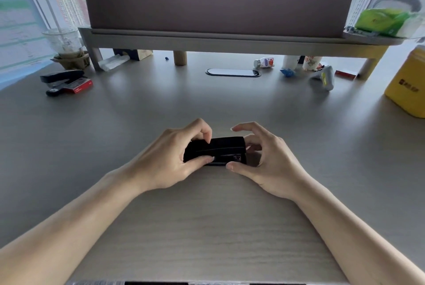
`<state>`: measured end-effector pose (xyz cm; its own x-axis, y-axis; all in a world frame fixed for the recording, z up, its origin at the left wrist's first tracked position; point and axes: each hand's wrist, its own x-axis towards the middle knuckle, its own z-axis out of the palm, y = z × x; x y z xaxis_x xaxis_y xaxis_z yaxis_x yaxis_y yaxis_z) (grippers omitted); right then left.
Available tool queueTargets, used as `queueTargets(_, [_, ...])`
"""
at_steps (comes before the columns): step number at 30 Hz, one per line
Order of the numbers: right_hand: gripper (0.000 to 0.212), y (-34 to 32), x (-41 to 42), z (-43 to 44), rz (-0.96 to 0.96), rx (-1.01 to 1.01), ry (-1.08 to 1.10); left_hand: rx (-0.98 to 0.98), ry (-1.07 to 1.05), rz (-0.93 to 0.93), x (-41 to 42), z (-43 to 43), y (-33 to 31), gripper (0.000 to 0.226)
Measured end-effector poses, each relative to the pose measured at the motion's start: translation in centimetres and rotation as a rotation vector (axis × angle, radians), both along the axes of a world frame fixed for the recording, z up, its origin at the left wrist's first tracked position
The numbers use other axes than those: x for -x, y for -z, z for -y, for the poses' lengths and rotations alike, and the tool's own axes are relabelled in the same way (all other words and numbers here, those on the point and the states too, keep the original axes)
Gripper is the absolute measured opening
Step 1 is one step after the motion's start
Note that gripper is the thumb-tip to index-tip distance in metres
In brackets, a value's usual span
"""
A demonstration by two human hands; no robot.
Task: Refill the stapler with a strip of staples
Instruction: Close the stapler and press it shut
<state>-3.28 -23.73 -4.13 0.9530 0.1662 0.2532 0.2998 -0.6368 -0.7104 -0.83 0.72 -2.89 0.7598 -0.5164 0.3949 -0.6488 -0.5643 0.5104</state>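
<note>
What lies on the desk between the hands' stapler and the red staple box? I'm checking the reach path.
Head view: only bare desk separates the stapler from the red staple box.

Black stapler (216, 150), pale wood-grain desk (207, 227), yellow container (408, 88), red box (79, 86)

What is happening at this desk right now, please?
A person is handling a small black stapler on the grey desk. The left hand holds its left end between thumb and fingers. The right hand is at its right end with fingers curled but loose, and whether it has a grip is unclear. The stapler looks closed. A second black stapler and a red staple box lie far left.
</note>
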Motion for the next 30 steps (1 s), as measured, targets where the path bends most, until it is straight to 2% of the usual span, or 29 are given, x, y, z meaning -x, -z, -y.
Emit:
queueTargets(4, [0.064,0.2,-0.3,0.0,0.002,0.001,-0.007,-0.076,0.049,0.020,-0.2,-0.4,-0.4,0.033])
queueTargets(8, [0.063,0.2,-1.0,0.2,-0.011,0.045,0.015,0.054,-0.074,0.035,-1.3,-1.8,-0.6,0.033])
queueTargets(11, [0.056,0.1,-2.8,0.3,0.032,0.211,0.022,0.077,-0.196,0.064,-3.0,-2.8,-0.6,0.032])
queueTargets(14, [0.040,0.1,-5.1,0.0,0.071,0.318,0.000,0.040,-0.283,0.078,-4.9,-3.1,-0.3,0.032])
queueTargets(22, [0.027,0.2,-9.2,-1.0,0.183,0.332,-0.072,0.025,-0.344,0.096,-8.9,-2.1,0.8,0.034])
queueTargets(30, [0.026,0.9,-9.9,-0.8,0.218,0.340,-0.074,0.104,-0.554,0.077,-18.7,1.6,-0.1,0.028])
